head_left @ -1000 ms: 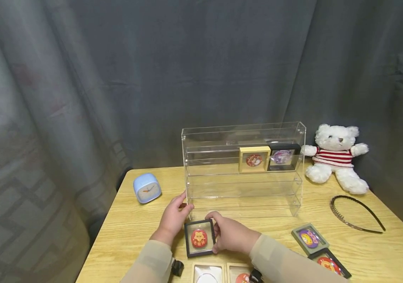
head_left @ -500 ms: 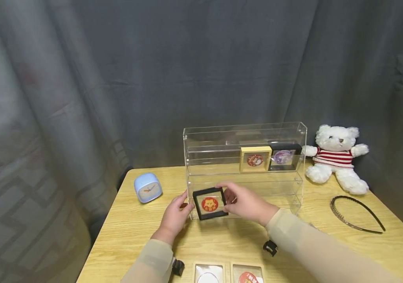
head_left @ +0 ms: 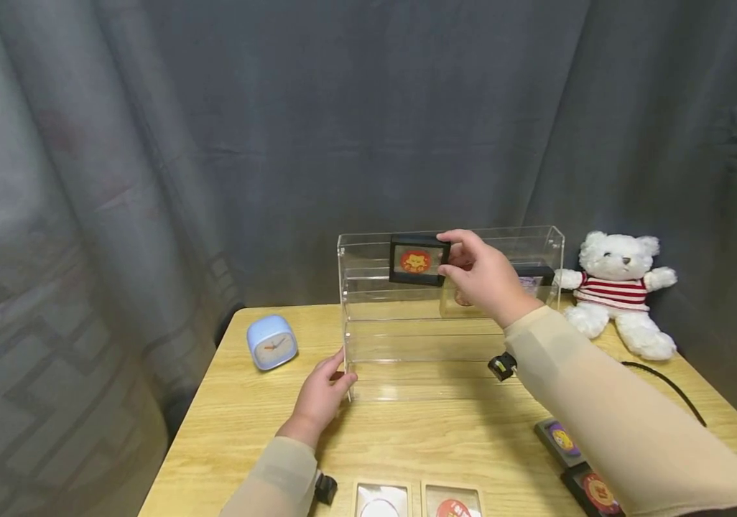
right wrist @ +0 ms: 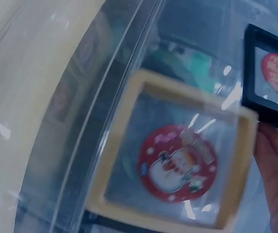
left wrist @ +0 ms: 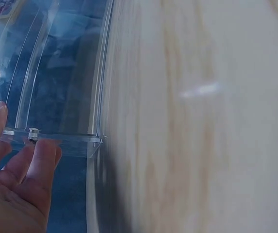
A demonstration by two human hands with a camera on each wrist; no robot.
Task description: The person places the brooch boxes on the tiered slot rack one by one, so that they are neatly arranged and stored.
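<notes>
A clear acrylic display rack (head_left: 375, 320) with several tiers stands on the wooden table. My left hand (head_left: 315, 400) grips its lower left side panel, thumb inside and fingers outside, as the left wrist view shows. With thumb and fingers my right hand (head_left: 486, 281) pinches the right edge of a black square frame (head_left: 416, 261) holding a red badge with a yellow figure. That frame is upright in front of the rack's upper tiers. Behind the right hand, a pale yellow frame (right wrist: 177, 162) with a red snowman badge and another black frame (head_left: 539, 273) stand on a tier, partly hidden.
Two light wood frames (head_left: 382, 495) lie at the table's near edge. Near the right forearm lie a grey-green frame (head_left: 559, 439) and a black frame (head_left: 591, 490). A blue clock (head_left: 271, 343) stands left; a white teddy bear (head_left: 620, 287) and a partly covered headband (head_left: 666, 384) are right.
My right hand has lifted the black frame with the red badge from the table, up and to the right, to the rack's upper tiers. The left hand has stayed on the rack's side.
</notes>
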